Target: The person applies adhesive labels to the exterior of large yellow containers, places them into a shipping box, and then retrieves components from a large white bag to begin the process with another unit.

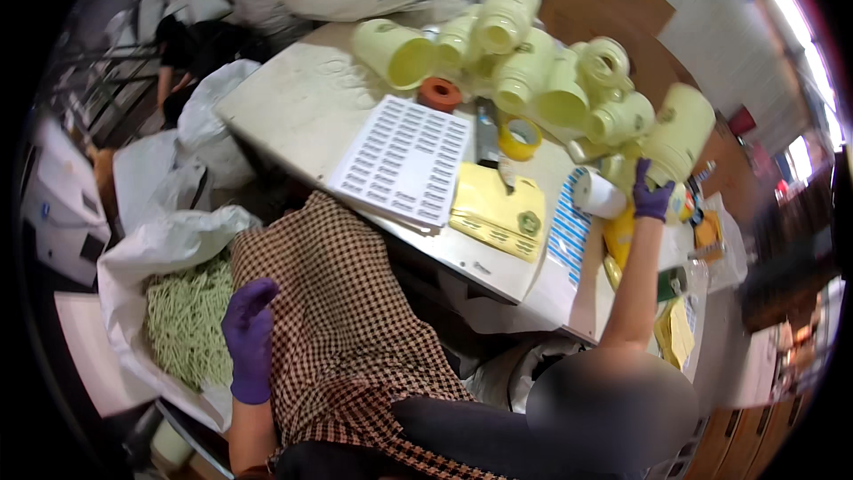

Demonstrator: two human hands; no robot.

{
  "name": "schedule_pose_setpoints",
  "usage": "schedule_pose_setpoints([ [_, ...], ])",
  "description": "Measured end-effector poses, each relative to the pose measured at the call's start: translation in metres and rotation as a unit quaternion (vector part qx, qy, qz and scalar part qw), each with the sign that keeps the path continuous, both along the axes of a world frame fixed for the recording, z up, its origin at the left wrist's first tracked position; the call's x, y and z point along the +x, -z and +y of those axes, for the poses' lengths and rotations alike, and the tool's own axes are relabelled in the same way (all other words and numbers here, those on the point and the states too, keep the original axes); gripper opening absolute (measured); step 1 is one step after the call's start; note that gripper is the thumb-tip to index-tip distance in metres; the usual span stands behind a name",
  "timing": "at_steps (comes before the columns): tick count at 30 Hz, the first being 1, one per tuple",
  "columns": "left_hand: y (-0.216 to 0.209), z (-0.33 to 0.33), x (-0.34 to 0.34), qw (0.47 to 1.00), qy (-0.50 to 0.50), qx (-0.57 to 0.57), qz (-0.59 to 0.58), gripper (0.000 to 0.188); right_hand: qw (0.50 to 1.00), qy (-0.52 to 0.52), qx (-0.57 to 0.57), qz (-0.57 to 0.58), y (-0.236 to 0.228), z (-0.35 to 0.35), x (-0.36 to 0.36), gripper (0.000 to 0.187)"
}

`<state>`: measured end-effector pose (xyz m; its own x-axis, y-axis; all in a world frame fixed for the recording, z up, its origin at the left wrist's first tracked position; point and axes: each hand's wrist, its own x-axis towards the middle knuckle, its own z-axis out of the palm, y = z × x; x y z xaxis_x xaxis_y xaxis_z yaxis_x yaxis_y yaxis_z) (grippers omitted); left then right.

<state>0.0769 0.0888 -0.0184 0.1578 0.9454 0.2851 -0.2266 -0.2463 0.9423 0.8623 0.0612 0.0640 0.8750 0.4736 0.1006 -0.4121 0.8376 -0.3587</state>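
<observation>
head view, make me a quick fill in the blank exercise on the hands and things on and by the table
The left hand and right hand are gloved in ____.
The white bag near the left hand holds thin ____ strands.
In the picture, the label sheet lies to the ____ of the flat yellow pieces.

Missing words: purple; green; left
</observation>
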Motion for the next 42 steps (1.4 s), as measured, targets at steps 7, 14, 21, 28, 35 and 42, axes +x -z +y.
schedule_pose_setpoints([
  [7,-0.011,-0.067,-0.072,0.976,-0.131,-0.003,0.174,0.028,0.885,-0.007,-0.296,-0.359,0.025,0.094,-0.096,0.048],
  [14,0.161,-0.298,-0.216,0.734,-0.561,-0.171,0.342,0.021,0.609,-0.088,-0.219,-0.757,0.096,0.046,-0.441,0.044],
  [21,0.147,-0.564,-0.264,0.341,-0.602,-0.375,0.617,0.066,0.571,-0.166,-0.159,-0.788,0.122,0.057,-0.47,0.04],
  [28,0.156,-0.569,-0.298,0.32,-0.459,-0.705,0.435,0.116,0.592,-0.327,-0.209,-0.707,0.101,0.079,-0.492,0.028],
  [35,0.176,-0.531,-0.298,0.292,-0.453,-0.651,0.536,0.106,0.537,-0.348,-0.172,-0.749,0.046,0.025,-0.547,0.018],
  [42,-0.002,-0.331,-0.282,0.437,-0.605,-0.062,0.662,0.108,0.497,-0.494,-0.084,-0.709,0.041,0.017,-0.651,0.03],
])
